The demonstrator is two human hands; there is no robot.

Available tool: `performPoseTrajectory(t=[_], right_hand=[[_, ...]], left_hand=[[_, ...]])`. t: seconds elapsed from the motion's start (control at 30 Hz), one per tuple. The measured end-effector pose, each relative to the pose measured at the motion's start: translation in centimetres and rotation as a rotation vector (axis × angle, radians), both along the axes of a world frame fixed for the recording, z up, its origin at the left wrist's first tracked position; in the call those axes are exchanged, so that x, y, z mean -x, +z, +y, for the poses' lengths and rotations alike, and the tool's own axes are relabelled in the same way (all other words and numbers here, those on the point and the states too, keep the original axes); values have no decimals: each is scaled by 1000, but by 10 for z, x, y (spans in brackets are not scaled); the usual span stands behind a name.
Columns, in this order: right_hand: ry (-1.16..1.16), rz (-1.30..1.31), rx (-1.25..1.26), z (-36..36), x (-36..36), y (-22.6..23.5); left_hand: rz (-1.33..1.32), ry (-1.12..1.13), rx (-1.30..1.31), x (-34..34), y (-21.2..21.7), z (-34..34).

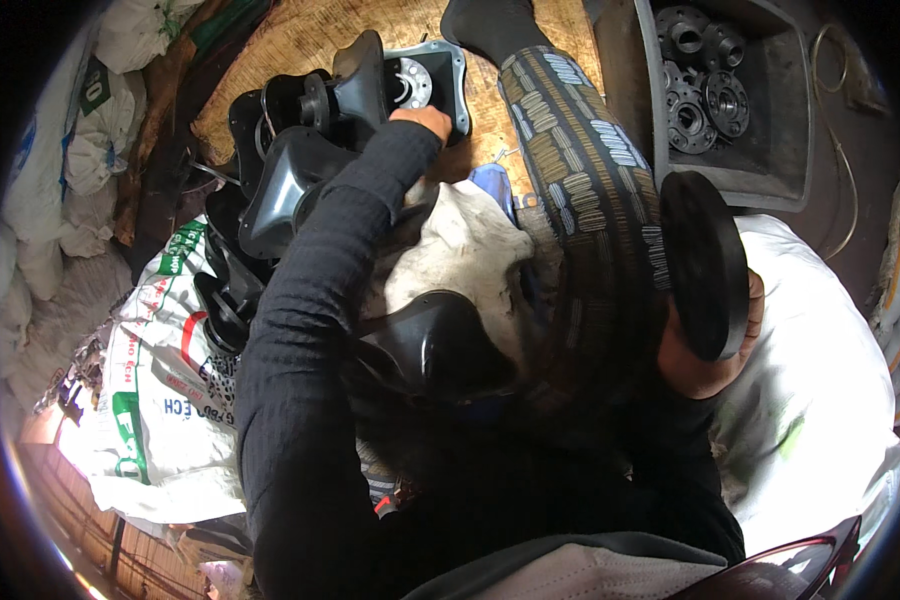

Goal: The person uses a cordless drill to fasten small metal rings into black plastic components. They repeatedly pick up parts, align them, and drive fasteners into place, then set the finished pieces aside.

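Observation:
My right hand grips a thick black round disc by its lower edge, with the disc standing on edge beside my leg; fingers curl round its right side. Farther off, my left hand is curled at the near edge of a black flared plastic part with a grey metal ring in it. My sleeve hides most of those fingers. Several similar black flared parts, one of them a glossy part, stand left of that arm. Another black flared part lies in my lap on a whitish cloth.
At the upper right, a grey bin holds several round metal hubs. A white sack bulges on the right, and a printed white sack lies on the left. My patterned trouser leg stretches over a wooden board.

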State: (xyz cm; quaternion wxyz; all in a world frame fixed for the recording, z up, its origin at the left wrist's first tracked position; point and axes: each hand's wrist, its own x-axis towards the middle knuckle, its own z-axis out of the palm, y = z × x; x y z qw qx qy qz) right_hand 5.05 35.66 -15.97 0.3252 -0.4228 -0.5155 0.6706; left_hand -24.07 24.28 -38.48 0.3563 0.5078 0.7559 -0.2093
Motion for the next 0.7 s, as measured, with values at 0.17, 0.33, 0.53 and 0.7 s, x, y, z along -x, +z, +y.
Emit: performPoseTrajectory(t=[0.17, 0.33, 0.53, 0.7], right_hand=[[3, 6, 14, -3, 2, 1], [21, 7, 34, -2, 5, 5], [7, -31, 20, -5, 10, 6], [4, 1, 49, -4, 9, 5]], left_hand=[[45, -20, -8, 38, 11, 2], [-10, 6, -20, 54, 37, 17], [65, 41, -252, 82, 56, 28], [11, 60, -483, 115, 50, 36]])
